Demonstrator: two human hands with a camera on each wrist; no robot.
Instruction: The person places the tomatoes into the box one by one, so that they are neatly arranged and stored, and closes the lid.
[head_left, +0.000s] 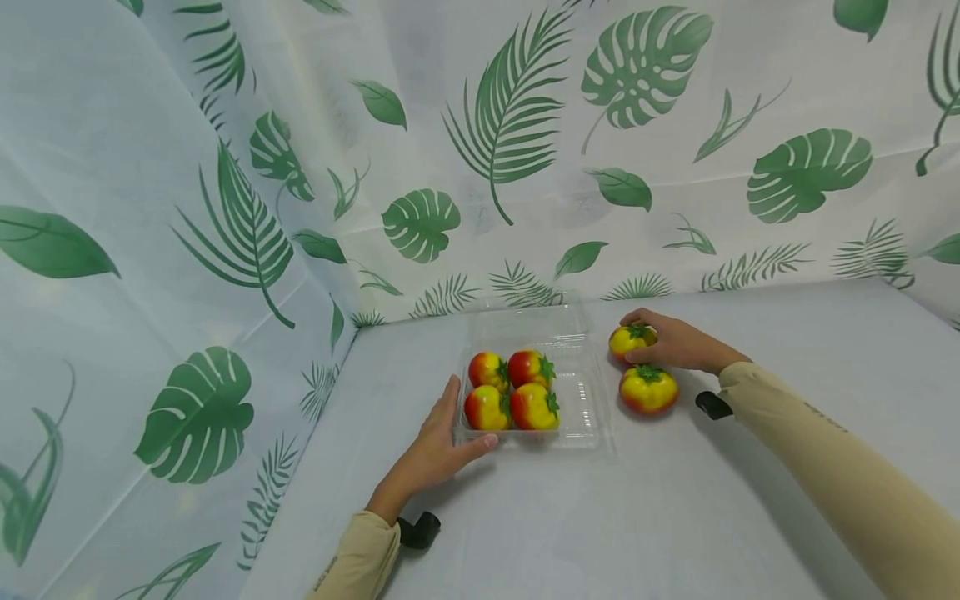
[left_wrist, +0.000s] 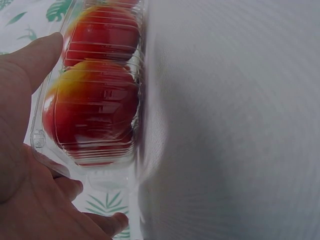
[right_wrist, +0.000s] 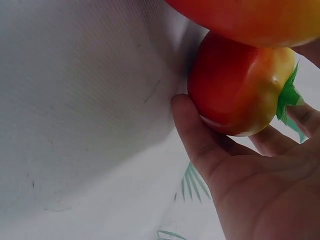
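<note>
My right hand (head_left: pixel 678 343) grips the farther of two loose red-and-yellow fruits (head_left: pixel 622 342) with green leafy caps, thumb on its near side and fingers over the far side. Right in front of it sits the other loose fruit (head_left: pixel 648 395). In the right wrist view, the thumb presses the held fruit (right_wrist: pixel 227 85). A clear plastic box (head_left: pixel 581 408) stands left of them, several similar fruits (head_left: pixel 534 407) filling its left part. Beside its front left corner, my left hand (head_left: pixel 435 447) rests with straight fingers along the side and thumb at the front rim.
The box's clear lid (head_left: pixel 532 321) is folded back toward the leaf-patterned cloth wall (head_left: pixel 525 242). A white cloth covers the table (head_left: pixel 600 517). Black wrist-worn pieces (head_left: pixel 420 531) hang under both forearms. More patterned cloth rises at the left.
</note>
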